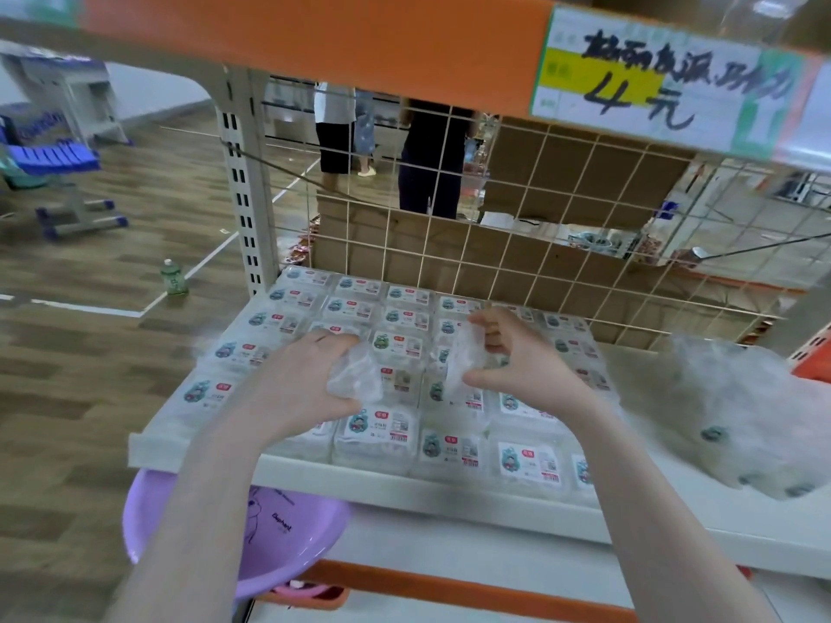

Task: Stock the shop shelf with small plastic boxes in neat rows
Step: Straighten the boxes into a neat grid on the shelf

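Small plastic boxes (pixel 395 348) with printed labels lie flat in rows across the white shelf (pixel 494 499) in front of you, from the wire grid back panel (pixel 517 245) to the front edge. Your left hand (pixel 314 379) is curled around a crumpled piece of clear plastic wrap (pixel 355 375) just above the middle rows. Your right hand (pixel 512 357) pinches another bit of clear wrap (pixel 463 357) between thumb and fingers, close beside the left one. Whether either wrap still holds a box you cannot tell.

To your right on the same shelf sits a blurred clear bag (pixel 737 415) of more boxes. Overhead, an orange shelf edge (pixel 314 24) carries a handwritten price tag (pixel 652 78). Under the shelf at your left a lilac plastic basin (pixel 279 532) sticks out, with an orange rail (pixel 449 591) below it.

Left of the perforated shelf upright (pixel 243 186) the wood-pattern floor (pixel 112 245) shows white tape lines, a green bottle (pixel 173 277) standing on it, and a blue-and-grey trolley (pixel 58 173) farther off. Through the grid you see cardboard boxes (pixel 562 173) and two people's legs (pixel 382 141) standing in the next aisle.
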The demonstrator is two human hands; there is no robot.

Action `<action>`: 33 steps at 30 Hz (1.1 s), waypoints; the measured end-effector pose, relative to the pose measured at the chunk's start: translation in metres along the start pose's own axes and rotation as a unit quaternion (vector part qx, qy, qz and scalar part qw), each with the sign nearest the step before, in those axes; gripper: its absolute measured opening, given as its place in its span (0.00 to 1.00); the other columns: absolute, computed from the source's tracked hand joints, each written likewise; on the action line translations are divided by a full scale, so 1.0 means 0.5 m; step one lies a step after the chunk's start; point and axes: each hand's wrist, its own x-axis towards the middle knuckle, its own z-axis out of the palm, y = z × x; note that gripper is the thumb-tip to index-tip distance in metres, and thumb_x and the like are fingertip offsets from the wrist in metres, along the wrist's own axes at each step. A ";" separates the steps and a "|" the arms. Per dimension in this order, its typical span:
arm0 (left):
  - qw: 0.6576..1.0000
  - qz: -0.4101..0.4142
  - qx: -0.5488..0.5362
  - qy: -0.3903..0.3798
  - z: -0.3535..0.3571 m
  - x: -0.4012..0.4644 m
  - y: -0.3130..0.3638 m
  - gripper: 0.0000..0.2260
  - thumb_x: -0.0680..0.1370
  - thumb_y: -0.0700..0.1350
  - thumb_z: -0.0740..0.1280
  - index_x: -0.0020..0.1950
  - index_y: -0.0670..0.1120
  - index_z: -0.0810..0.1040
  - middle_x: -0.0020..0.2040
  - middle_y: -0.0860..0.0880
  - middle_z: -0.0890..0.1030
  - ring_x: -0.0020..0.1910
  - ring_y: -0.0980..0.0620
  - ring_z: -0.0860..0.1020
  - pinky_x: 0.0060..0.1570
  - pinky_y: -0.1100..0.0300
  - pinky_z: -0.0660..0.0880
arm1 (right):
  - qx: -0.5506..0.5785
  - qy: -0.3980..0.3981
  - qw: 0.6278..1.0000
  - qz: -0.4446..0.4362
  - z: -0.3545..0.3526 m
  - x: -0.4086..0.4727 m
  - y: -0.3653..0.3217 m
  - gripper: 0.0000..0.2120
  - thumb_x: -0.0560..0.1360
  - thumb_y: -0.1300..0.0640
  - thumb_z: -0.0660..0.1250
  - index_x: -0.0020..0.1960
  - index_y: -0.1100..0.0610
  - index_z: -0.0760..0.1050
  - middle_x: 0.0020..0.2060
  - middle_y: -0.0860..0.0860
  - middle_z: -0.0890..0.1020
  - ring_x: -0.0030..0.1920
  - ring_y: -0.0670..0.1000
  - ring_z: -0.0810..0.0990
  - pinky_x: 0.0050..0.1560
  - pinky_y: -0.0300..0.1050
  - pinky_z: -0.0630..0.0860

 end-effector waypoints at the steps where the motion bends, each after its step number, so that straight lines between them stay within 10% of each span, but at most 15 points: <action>1: 1.000 0.002 0.003 0.000 0.002 0.001 0.001 0.29 0.69 0.49 0.73 0.69 0.51 0.69 0.66 0.50 0.72 0.64 0.50 0.70 0.58 0.61 0.65 | 0.032 0.006 0.999 0.003 0.001 -0.008 0.017 0.29 0.66 0.53 0.75 0.62 0.42 0.65 0.57 0.40 0.72 0.57 0.42 0.73 0.52 0.31 0.71; 5: 1.000 0.000 0.023 0.006 0.010 0.005 0.002 0.29 0.70 0.50 0.72 0.69 0.51 0.68 0.66 0.51 0.71 0.65 0.52 0.69 0.57 0.63 0.64 | 0.077 0.048 0.996 0.020 -0.006 -0.045 0.070 0.31 0.67 0.55 0.74 0.65 0.41 0.65 0.62 0.43 0.73 0.61 0.45 0.73 0.61 0.46 0.72; 10: 0.999 -0.015 0.026 -0.009 0.017 0.008 0.008 0.33 0.70 0.51 0.72 0.72 0.52 0.64 0.70 0.52 0.68 0.67 0.51 0.67 0.61 0.58 0.65 | -0.047 0.034 0.998 0.036 -0.011 -0.073 0.113 0.33 0.68 0.52 0.74 0.69 0.45 0.65 0.62 0.39 0.69 0.57 0.41 0.69 0.50 0.24 0.65; 22: 1.000 -0.011 0.001 -0.017 0.030 0.004 0.015 0.34 0.70 0.49 0.73 0.73 0.51 0.64 0.71 0.51 0.67 0.69 0.51 0.65 0.64 0.58 0.63 | -0.233 0.021 0.972 -0.012 -0.001 -0.062 0.100 0.32 0.70 0.50 0.71 0.71 0.54 0.66 0.69 0.49 0.68 0.67 0.49 0.66 0.63 0.39 0.62; 33: 1.000 0.006 0.003 -0.024 0.040 0.001 0.004 0.32 0.70 0.51 0.72 0.72 0.52 0.65 0.69 0.52 0.69 0.67 0.52 0.67 0.64 0.57 0.65 | -0.189 0.031 0.978 -0.087 0.056 -0.155 0.081 0.31 0.68 0.50 0.72 0.69 0.52 0.69 0.64 0.45 0.72 0.64 0.44 0.67 0.57 0.18 0.50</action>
